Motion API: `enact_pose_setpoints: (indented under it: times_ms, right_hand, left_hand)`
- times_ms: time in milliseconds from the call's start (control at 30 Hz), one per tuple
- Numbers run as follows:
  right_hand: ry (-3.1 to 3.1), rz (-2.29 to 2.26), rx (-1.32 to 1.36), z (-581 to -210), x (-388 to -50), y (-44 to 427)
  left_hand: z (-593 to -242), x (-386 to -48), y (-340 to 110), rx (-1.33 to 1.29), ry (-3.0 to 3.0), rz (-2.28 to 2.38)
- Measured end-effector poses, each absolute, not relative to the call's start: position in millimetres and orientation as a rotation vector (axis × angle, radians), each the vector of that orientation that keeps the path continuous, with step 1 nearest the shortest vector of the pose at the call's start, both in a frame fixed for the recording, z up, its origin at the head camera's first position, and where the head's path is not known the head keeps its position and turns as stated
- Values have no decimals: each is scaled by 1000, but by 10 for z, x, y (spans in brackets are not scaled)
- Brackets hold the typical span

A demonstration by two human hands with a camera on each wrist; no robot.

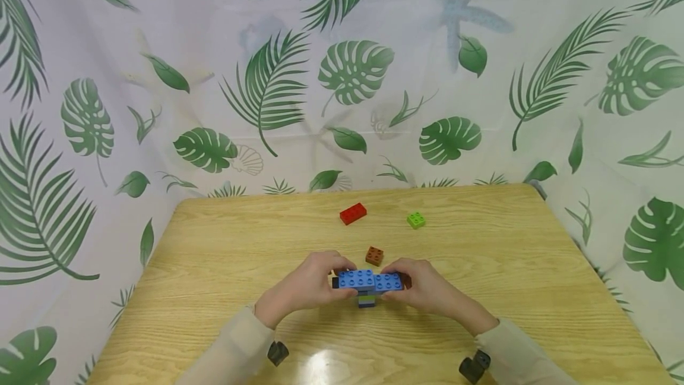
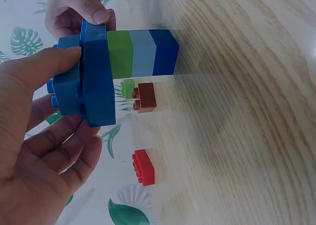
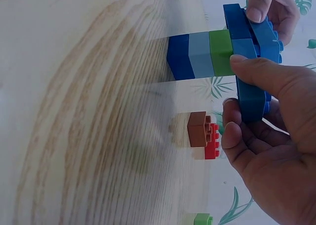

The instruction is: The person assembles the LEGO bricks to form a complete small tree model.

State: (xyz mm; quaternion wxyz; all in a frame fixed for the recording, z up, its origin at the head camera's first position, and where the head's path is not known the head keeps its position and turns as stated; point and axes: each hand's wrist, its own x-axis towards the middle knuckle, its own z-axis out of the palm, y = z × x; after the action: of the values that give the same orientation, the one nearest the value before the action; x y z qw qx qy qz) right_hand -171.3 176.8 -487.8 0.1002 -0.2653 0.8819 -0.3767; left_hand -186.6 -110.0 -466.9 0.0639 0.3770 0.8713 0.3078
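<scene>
Both hands hold a T-shaped stack of toy building bricks standing on the table. Its column has a dark blue brick [image 2: 164, 52] at the bottom, a light blue one [image 2: 143, 52] above, then a green brick [image 2: 120, 54]. Blue bricks lie crosswise on top. My left hand [image 1: 310, 284] grips the upper blue brick [image 1: 356, 278] at the left, thumb on the near side and fingers on the far side. My right hand [image 1: 427, 290] pinches the lower blue brick [image 1: 388, 282] at the right, its thumb [image 3: 261, 72] close to the green brick.
Just behind the stack lies a brown brick [image 1: 374, 255]. Farther back are a red brick [image 1: 353, 214] and a small light green brick [image 1: 416, 220]. The wooden table [image 1: 240, 242] ends at a leaf-patterned curtain [image 1: 288, 153].
</scene>
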Motion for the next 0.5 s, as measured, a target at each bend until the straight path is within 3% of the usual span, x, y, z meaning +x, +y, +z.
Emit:
enact_pose_setpoints:
  times_ms: [500]
  right_hand:
    - [2600,-1106,-749,-4889,-1704,1762]
  left_hand:
    - [-4635,-1835,-1071,1101,2643,894]
